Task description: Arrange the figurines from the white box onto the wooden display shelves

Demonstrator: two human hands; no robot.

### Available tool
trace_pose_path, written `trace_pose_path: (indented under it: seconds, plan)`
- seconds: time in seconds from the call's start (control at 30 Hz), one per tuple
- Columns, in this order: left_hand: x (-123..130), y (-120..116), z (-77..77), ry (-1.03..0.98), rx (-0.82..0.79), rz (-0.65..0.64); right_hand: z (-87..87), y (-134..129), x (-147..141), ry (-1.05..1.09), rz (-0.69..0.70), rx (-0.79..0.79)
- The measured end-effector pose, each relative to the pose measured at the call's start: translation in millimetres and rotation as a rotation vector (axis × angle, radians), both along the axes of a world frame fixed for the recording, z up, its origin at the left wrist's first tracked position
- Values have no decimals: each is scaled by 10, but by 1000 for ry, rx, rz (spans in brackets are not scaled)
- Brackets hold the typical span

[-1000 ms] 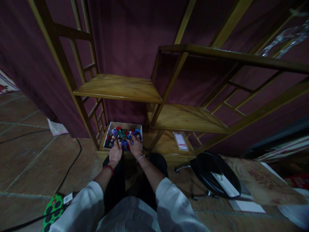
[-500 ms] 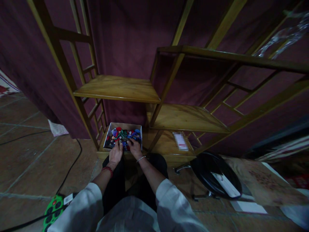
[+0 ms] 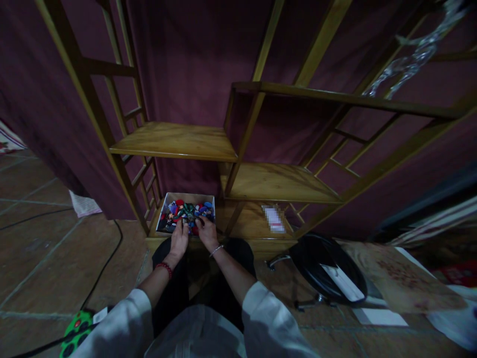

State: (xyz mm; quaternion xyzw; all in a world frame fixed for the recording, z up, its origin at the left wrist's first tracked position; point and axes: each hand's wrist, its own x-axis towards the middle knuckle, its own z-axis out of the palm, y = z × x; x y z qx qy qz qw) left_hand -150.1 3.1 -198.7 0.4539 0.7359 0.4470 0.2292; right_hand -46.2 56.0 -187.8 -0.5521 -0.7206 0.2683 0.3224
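A white cardboard box (image 3: 160, 222) full of small colourful pieces (image 3: 188, 209), perhaps toy figures, in red, blue, green and black, sits on the lowest shelf at the left. Over its near edge reaches my left hand (image 3: 179, 239), a red bead bracelet on the wrist, fingers drawn together among the pieces. Close beside it, my right hand (image 3: 207, 233), with a pale bracelet, has its fingers curled at the pieces near the front right. What either hand pinches is too small and dark to make out.
A wooden shelf unit (image 3: 175, 139) rises in front, its upper boards over the box. To the right stand a black round stool (image 3: 324, 268) with a white item on it and a pale patterned surface (image 3: 398, 273). A green power strip (image 3: 78, 328) and cables lie on the floor at left.
The view has shifted slightly, so the shelves sit a little further left. Both hands stay at the box, with only small finger movements among the pieces.
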Motion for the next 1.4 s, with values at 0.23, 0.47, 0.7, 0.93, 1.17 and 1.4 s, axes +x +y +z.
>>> trace_pose_path:
  seconds: [0.23, 0.47, 0.7, 0.93, 1.17, 1.4]
  plan:
    - [131, -51, 67, -270, 61, 129, 69, -113, 89, 13, 22, 94]
    - [190, -105, 242, -508, 188, 187, 141, -242, 128, 39, 66, 137]
    - [278, -216, 565, -739, 354, 155, 309, -361, 184, 32, 54, 181]
    - [320, -301, 726, -721, 429, 139, 476, -449, 232, 122, 42, 236]
    - [348, -375, 770, -594, 419, 89, 630, -485, 283, 282, 69, 243]
    - [429, -490, 985, -531, 389, 44, 825, -524, 359, 325, 98, 300]
